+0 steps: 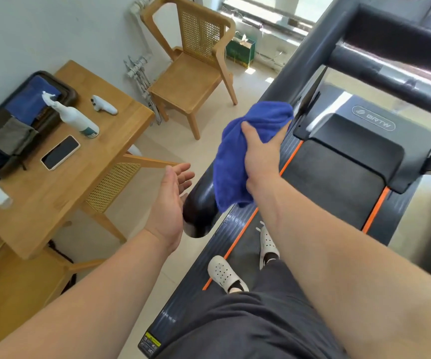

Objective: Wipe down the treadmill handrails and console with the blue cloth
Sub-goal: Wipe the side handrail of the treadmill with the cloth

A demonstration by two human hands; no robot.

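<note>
My right hand (pixel 259 154) is shut on the blue cloth (pixel 237 161), which is draped over the treadmill's left handrail (pixel 200 208), a glossy black tube whose rounded end points toward me. My left hand (pixel 171 203) hangs open, palm turned in, just left of the handrail's end and touching nothing. The front crossbar (pixel 390 71) and dark frame run across the upper right. The console itself is mostly out of the frame. I stand on the treadmill belt (pixel 333 182) in white clogs.
A wooden table (pixel 84 177) stands at left with a white spray bottle (pixel 74 117), a phone (pixel 60 152), a small white device (pixel 104 105) and a dark tray (pixel 27 104) of folded cloths. A wooden cane-back chair (pixel 196 63) stands beyond it.
</note>
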